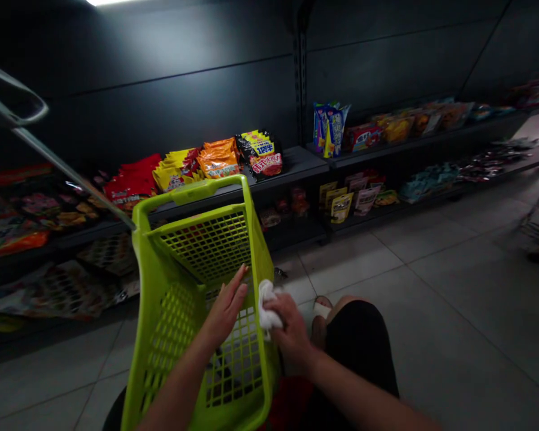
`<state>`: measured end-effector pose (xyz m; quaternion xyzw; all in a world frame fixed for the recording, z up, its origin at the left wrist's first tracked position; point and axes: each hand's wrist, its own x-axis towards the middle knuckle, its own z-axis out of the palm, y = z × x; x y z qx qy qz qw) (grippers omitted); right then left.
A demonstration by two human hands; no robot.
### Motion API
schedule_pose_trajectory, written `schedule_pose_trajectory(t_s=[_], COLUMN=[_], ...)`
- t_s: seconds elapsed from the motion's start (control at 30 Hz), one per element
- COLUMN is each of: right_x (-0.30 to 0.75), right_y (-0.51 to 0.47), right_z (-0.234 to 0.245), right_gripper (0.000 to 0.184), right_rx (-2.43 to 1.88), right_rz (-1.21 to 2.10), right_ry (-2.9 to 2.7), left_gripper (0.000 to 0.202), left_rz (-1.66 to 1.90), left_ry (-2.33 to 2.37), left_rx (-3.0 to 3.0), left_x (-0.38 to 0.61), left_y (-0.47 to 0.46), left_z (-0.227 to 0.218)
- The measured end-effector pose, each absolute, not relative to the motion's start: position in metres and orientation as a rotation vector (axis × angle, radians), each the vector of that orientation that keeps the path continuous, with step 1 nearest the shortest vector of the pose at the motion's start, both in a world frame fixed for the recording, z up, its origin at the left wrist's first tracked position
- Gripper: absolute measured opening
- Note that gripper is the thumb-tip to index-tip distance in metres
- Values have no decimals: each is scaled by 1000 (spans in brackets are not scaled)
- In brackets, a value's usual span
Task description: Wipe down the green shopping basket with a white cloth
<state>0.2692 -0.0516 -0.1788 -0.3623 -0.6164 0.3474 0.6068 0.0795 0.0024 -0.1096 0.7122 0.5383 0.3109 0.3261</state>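
Observation:
A lime-green plastic shopping basket (pixel 138 287) with lattice walls and a long metal pull handle (pixel 78 170) leans in front of me. My right hand (pixel 291 329) grips a bunched white cloth (pixel 268 305) against the outer face of the basket's right side. Over the basket's opening, my left hand (pixel 227 305) has its fingers stretched out and holds nothing. Whether its fingertips touch the lattice I cannot tell.
Low dark shelves (pixel 303 160) run along the wall with red, yellow and orange snack packets (pixel 220 158). Blue upright bags (pixel 330 129) stand farther right. My bent knee (pixel 363 323) is right of the basket, above the tiled floor (pixel 453 269).

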Motion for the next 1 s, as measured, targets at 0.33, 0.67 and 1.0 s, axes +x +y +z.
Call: schedule_pose_trajectory(t_s=[0.33,0.67,1.0], right_x=[252,223,227], right_y=[-31,-23,-75], right_z=[-165,-165,-180], right_gripper=[12,20,18], right_rx=[-751,-804,-850], right_rz=[779,734,691], right_ry=[-1398,-1409,-1399], left_gripper=[69,86,106], left_rz=[757,691,655], left_ry=[1409,1422,1197], left_rx=[1849,1860,1756], left_x=[74,57,58], left_y=[-7,-14,-26], left_z=[-102,-109,-108])
